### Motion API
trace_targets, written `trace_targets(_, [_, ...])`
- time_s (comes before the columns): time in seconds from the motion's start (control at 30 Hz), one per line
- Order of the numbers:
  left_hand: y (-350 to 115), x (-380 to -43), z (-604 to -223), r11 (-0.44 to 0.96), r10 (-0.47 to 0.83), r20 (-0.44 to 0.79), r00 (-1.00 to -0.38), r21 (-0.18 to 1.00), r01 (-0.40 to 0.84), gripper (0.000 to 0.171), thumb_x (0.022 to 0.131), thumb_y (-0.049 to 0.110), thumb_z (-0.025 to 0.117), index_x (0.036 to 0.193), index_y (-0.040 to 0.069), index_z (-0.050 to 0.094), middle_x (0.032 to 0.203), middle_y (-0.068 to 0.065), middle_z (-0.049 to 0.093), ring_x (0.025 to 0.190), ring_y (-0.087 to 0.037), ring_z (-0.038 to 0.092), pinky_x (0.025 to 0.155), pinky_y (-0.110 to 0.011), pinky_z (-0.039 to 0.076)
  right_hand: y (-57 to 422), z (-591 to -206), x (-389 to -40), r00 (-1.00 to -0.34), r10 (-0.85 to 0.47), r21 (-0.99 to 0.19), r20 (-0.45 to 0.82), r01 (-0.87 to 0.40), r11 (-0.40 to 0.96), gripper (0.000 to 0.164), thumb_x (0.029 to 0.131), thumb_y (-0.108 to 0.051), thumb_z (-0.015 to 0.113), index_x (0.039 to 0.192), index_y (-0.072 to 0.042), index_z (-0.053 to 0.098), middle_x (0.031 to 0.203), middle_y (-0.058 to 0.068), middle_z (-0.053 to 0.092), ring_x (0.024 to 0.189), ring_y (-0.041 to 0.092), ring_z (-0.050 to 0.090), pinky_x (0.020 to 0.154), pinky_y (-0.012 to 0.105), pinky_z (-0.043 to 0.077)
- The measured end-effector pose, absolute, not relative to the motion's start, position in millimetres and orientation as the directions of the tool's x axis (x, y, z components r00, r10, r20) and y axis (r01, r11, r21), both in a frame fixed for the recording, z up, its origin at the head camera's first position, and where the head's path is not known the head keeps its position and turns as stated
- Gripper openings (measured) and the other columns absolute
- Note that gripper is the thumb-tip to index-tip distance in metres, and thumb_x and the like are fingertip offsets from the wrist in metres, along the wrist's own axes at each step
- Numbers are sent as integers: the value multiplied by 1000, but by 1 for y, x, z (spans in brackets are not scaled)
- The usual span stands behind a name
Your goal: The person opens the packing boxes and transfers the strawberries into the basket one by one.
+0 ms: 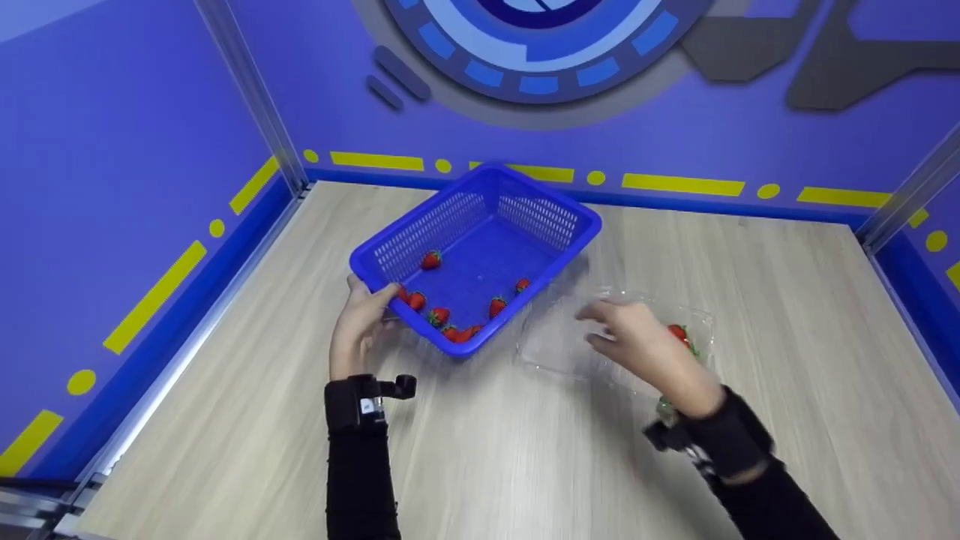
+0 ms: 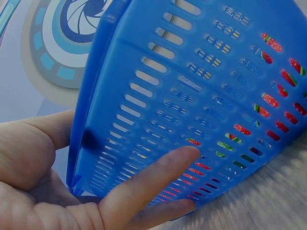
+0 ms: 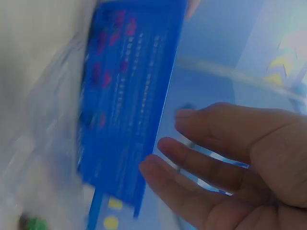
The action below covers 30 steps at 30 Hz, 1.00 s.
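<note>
A blue plastic basket (image 1: 480, 259) with slotted walls stands tilted, its near left corner toward me. Several strawberries (image 1: 438, 316) lie inside, mostly along its near side. My left hand (image 1: 358, 322) grips the basket's left rim, thumb over the edge and fingers against the outer wall, as the left wrist view shows. Above a clear plastic clamshell box (image 1: 555, 337) hovers my right hand (image 1: 637, 341), blurred, its fingers loosely bent with nothing between them. Partly hidden behind that hand, a strawberry (image 1: 679, 332) with green leaves sits in the box's right part.
The pale wooden tabletop (image 1: 480, 450) carries the basket and the clear box side by side. Blue printed panels (image 1: 150, 187) wall the table at the left, back and right, with metal posts (image 1: 251, 90) at the corners.
</note>
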<state>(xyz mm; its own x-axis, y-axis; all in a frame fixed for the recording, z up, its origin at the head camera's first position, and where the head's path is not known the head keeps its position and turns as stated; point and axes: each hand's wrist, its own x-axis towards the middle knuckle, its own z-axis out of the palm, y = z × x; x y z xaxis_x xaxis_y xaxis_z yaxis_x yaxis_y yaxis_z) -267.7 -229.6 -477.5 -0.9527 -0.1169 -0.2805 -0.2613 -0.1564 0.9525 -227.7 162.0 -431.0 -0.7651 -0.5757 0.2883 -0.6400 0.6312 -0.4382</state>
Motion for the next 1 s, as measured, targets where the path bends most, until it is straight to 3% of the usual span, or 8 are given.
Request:
trace_targets(0.2, [-231, -265, -474, -140, -113, -286, -952, 953, -269, 99, 105, 13, 50, 153, 17, -36, 142, -29, 49, 102, -34, 71, 73, -32, 60, 221, -443, -202, -882, -465, -480, 75, -441, 758, 32, 85, 5, 74, 117, 7, 68, 113, 24, 70, 99, 42, 69, 79, 49, 59])
trace_targets(0.33, [-231, -266, -474, -110, -123, -270, -955, 960, -257, 91, 105, 17, 51, 158, 15, -23, 142, -27, 50, 99, -32, 72, 70, -30, 59, 235, -450, -193, -916, -401, -496, 20, -358, 791, 32, 85, 4, 73, 117, 7, 68, 115, 25, 69, 98, 42, 69, 78, 49, 58])
trace_targets(0.47, [-230, -267, -475, -102, -127, -267, -955, 961, -255, 89, 105, 15, 51, 158, 13, -21, 141, -29, 50, 98, -33, 73, 70, -30, 59, 238, -454, -191, -924, -381, -495, 26, -343, 798, 31, 85, 4, 73, 116, 8, 68, 113, 24, 70, 94, 41, 70, 77, 49, 58])
trace_targets(0.7, [-230, -267, -476, -111, -124, -283, -951, 956, -270, 91, 105, 15, 51, 158, 16, -23, 143, -27, 49, 110, -37, 69, 74, -31, 60, 235, -461, -192, -906, -422, -512, -33, -347, 786, 30, 88, 3, 70, 117, 9, 66, 111, 25, 69, 90, 38, 71, 76, 47, 59])
trace_targets(0.87, [-230, -267, -476, -157, -106, -287, -952, 950, -269, 98, 105, 13, 51, 154, 16, -34, 143, -32, 48, 98, -32, 73, 72, -31, 61, 233, -465, -194, -914, -404, -534, -35, -324, 781, 28, 91, 4, 66, 119, 7, 67, 117, 24, 68, 97, 38, 70, 79, 47, 59])
trace_targets(1.0, [-229, -266, -476, -156, -103, -296, -950, 948, -278, 100, 105, 13, 50, 151, 17, -39, 143, -31, 49, 99, -32, 73, 72, -32, 61, 234, -467, -196, -914, -405, -512, -20, -339, 789, 30, 87, 9, 67, 116, 8, 67, 114, 25, 68, 97, 41, 70, 80, 50, 58])
